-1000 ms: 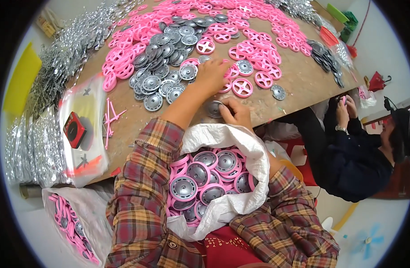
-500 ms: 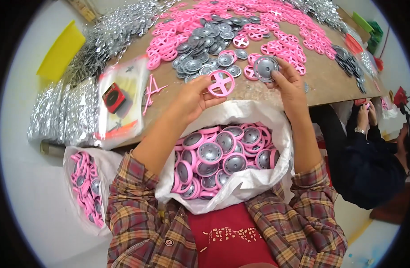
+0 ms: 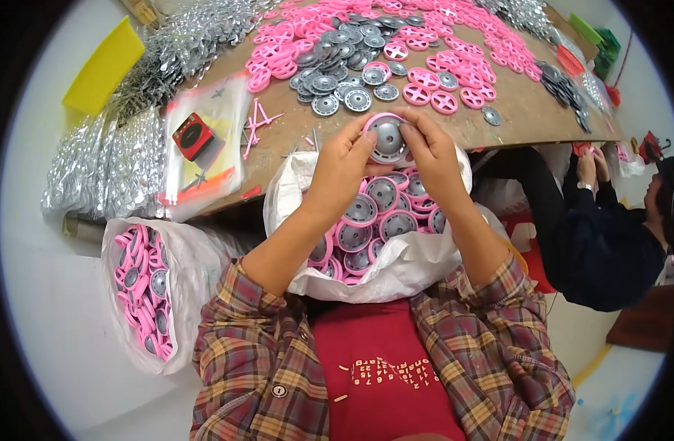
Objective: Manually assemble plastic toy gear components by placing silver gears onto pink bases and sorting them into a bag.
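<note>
Between my two hands is a toy wheel (image 3: 387,141), a grey plastic hubcap seated within a pink rim. My left hand (image 3: 343,160) grips its left edge, while my right hand (image 3: 429,153) has thumb and fingers around the right edge. Below them, a white woven sack (image 3: 403,268) in my lap holds many similar pink-and-grey wheels (image 3: 354,237). On the table ahead lie a heap of grey hubcaps (image 3: 323,83) and a wide spread of pink spoked rims (image 3: 443,101).
Silvery packaged strips (image 3: 109,173) and a red-and-black device (image 3: 193,137) on plastic bags (image 3: 230,110) occupy the table's left. A yellow bin (image 3: 102,66) stands behind. Another wheel-filled sack (image 3: 171,294) sits at lower left. At right, a person in dark clothes (image 3: 597,253) works.
My hands have come together and drawn nearer. The pink rim from my left hand and the grey hubcap from my right are now joined between them. The sack's mouth has shifted.
</note>
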